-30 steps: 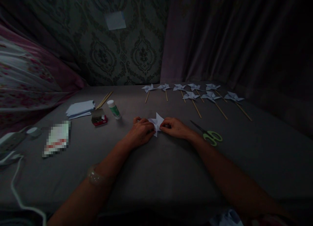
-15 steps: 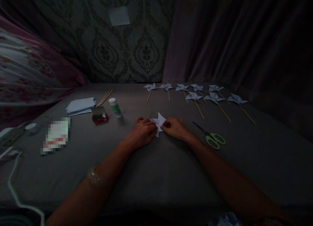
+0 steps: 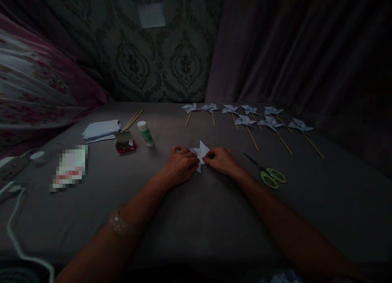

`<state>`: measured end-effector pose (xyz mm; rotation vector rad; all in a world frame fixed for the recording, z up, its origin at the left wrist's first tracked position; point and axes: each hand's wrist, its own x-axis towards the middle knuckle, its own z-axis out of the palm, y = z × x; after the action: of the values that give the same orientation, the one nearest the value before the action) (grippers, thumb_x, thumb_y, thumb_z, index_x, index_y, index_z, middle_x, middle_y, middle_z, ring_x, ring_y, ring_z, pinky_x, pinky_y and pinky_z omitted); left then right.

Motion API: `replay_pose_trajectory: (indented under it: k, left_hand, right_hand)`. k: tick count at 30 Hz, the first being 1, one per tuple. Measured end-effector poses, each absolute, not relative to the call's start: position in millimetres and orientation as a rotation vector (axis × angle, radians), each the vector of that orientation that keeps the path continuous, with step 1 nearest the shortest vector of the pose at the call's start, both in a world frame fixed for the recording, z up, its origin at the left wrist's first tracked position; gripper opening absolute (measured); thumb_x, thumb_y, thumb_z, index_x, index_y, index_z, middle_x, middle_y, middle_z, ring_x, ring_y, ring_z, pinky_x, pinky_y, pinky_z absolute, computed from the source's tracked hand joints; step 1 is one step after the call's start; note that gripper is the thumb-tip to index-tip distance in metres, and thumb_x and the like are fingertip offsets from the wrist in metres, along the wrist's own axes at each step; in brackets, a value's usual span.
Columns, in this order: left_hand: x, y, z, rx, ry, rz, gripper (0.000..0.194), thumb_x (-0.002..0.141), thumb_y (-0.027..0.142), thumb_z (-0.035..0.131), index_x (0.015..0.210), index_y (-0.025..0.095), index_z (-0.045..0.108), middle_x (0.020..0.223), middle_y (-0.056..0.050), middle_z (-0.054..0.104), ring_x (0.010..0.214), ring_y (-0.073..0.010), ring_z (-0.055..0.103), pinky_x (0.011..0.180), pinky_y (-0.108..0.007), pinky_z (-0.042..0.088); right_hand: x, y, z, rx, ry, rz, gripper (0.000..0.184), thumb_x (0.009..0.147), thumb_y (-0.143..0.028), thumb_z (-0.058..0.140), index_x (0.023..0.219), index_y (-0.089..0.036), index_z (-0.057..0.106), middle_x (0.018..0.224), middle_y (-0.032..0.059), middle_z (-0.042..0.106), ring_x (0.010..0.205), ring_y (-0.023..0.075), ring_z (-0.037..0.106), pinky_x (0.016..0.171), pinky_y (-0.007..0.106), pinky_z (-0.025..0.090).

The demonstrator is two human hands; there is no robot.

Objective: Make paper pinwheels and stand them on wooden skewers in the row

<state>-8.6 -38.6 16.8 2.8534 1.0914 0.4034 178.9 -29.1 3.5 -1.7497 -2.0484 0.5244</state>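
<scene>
A white paper pinwheel (image 3: 202, 152) with pointed blades lies on the grey cloth between my hands; no stick shows on it. My left hand (image 3: 183, 164) is closed over its left side, fingers bent and pressing the paper. From the right, my right hand (image 3: 221, 159) pinches the paper's edge between thumb and fingertips. The fingers cover part of the blades. Green-handled scissors (image 3: 269, 177) lie beside my right forearm, blades pointing away to the left.
Several finished pinwheels (image 3: 245, 120) on sticks lie at the back right. Left of my hands are a glue stick (image 3: 145, 134), a small red box (image 3: 126, 146), stacked paper (image 3: 101, 130), loose sticks (image 3: 132, 120) and a blurred packet (image 3: 71, 166). A power strip (image 3: 12, 166) sits far left.
The view has shifted slightly, so the things on the table appear a little moved. Both hands stay on the paper pinwheel in nearly the same grip.
</scene>
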Motion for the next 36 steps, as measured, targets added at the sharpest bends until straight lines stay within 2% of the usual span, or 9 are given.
replay_pose_trajectory:
  k: [10, 24, 33, 36]
  left_hand:
    - [-8.4, -39.4, 14.5, 2.867, 1.094, 0.375, 0.029, 0.091, 0.023, 0.044, 0.109, 0.024, 0.067, 0.105, -0.006, 0.068, 0.101, -0.0249, 0.056, 0.091, -0.047, 0.026]
    - [-7.3, -39.7, 14.4, 2.868, 1.101, 0.386, 0.03, 0.092, 0.024, 0.043, 0.108, 0.026, 0.068, 0.104, -0.006, 0.067, 0.1, -0.025, 0.055, 0.09, -0.047, 0.025]
    - [-8.0, -39.2, 12.3, 2.895, 1.109, 0.378, 0.03, 0.091, 0.023, 0.044, 0.108, 0.027, 0.068, 0.107, -0.006, 0.067, 0.101, -0.0265, 0.054, 0.09, -0.049, 0.025]
    - [-7.0, -39.9, 12.7, 2.896, 1.132, 0.368, 0.03, 0.092, 0.024, 0.043, 0.107, 0.026, 0.069, 0.107, -0.006, 0.067, 0.101, -0.027, 0.054, 0.091, -0.05, 0.025]
  right_hand:
    - [174.4, -28.7, 6.6, -1.856, -2.017, 0.556, 0.018, 0.078, -0.032, 0.06, 0.075, -0.02, 0.073, 0.083, 0.0072, 0.073, 0.087, 0.0247, 0.067, 0.086, 0.039, 0.041]
    - [172.4, -27.7, 6.1, -1.882, -1.983, 0.562, 0.015, 0.075, -0.032, 0.062, 0.074, -0.021, 0.072, 0.082, 0.007, 0.074, 0.083, 0.0238, 0.067, 0.085, 0.039, 0.042]
    - [172.1, -29.0, 2.8, -1.851, -2.002, 0.504, 0.013, 0.076, -0.031, 0.063, 0.072, -0.021, 0.072, 0.077, 0.0052, 0.073, 0.078, 0.0203, 0.066, 0.08, 0.035, 0.042]
    - [176.8, -30.9, 0.6, -1.788, -2.024, 0.462, 0.016, 0.079, -0.032, 0.06, 0.076, -0.02, 0.071, 0.082, 0.0059, 0.071, 0.08, 0.0198, 0.063, 0.08, 0.035, 0.04]
